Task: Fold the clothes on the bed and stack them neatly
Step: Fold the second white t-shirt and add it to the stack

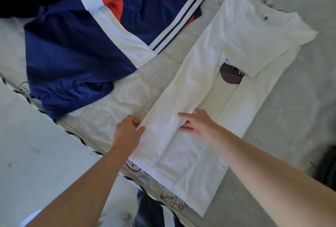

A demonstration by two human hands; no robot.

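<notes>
White cotton T-shirt (205,88) lies lengthwise on the grey bed (116,99), both side panels folded inward. The left hand (128,132) pinches the shirt's left folded edge. The right hand (195,123) grips the inner flap edge, thumb on top, fingers beneath. A navy, white and orange jacket (87,45) lies beside the shirt, apart from it.

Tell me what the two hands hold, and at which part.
Both hold the white T-shirt by its folded left side panel: the left hand pinches the outer edge, the right hand grips the inner edge.
</notes>
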